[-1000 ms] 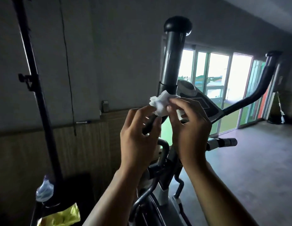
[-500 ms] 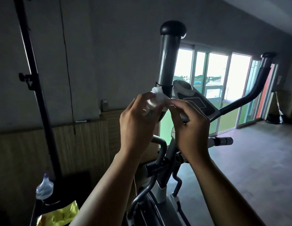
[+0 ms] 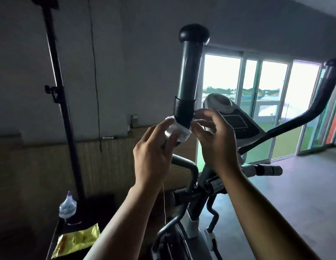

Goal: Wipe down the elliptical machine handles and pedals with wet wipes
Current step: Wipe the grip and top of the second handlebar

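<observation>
Wipe around the upright handle, ends in pinch of left hand and right hand.

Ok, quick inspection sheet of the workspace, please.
Surface: dark side table, lower left, dimly lit.
Job's things: wet wipe wrapped round the near handle below its grip; far handle and console untouched.
Clutter: plastic bottle and yellow packet on the table.
Hands: left hand grips the wipe round the handle; right hand pinches its other end.
Cables: thin cord hanging down the wall; fine thread by the left wrist.
Surroundings: black stand pole, glass doors, grey floor.
</observation>
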The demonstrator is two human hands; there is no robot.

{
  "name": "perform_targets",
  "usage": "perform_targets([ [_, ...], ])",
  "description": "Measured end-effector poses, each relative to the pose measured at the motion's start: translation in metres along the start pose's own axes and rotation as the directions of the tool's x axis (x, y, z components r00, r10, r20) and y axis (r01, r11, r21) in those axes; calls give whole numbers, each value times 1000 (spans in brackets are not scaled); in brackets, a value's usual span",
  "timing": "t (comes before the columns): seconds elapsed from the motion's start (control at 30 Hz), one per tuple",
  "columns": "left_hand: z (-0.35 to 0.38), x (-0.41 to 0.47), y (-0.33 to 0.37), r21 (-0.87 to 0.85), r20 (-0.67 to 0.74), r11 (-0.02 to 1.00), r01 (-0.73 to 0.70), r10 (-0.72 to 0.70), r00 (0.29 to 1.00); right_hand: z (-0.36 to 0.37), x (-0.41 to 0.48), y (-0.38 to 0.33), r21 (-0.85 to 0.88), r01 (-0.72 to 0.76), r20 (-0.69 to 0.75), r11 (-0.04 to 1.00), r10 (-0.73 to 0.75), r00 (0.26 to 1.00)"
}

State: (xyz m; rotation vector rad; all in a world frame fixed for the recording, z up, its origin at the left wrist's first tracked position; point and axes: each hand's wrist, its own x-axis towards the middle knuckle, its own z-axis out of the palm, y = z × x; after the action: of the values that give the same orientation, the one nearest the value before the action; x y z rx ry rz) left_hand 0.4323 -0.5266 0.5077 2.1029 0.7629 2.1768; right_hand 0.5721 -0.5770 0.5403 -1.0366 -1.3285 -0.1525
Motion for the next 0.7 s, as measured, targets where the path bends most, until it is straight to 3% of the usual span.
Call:
perform_targets([
  [0.13, 4, 26, 24, -63, -76, 998, 23, -28, 997, 1, 3, 3, 136, -11, 2, 991, 11, 1000],
  [0.3, 9, 26, 24, -46, -112, 999, 15, -20, 994, -1, 6, 10, 176, 16, 34, 984, -22, 999],
  [0.5, 10, -29, -15, 63, 60, 996, -62, 59, 996, 0, 1, 16, 81, 120, 17, 989, -122, 992],
  [0.7, 12, -20, -20, 89, 57, 990, -105, 100, 993, 3, 0, 20, 107, 134, -19, 985, -132, 991],
])
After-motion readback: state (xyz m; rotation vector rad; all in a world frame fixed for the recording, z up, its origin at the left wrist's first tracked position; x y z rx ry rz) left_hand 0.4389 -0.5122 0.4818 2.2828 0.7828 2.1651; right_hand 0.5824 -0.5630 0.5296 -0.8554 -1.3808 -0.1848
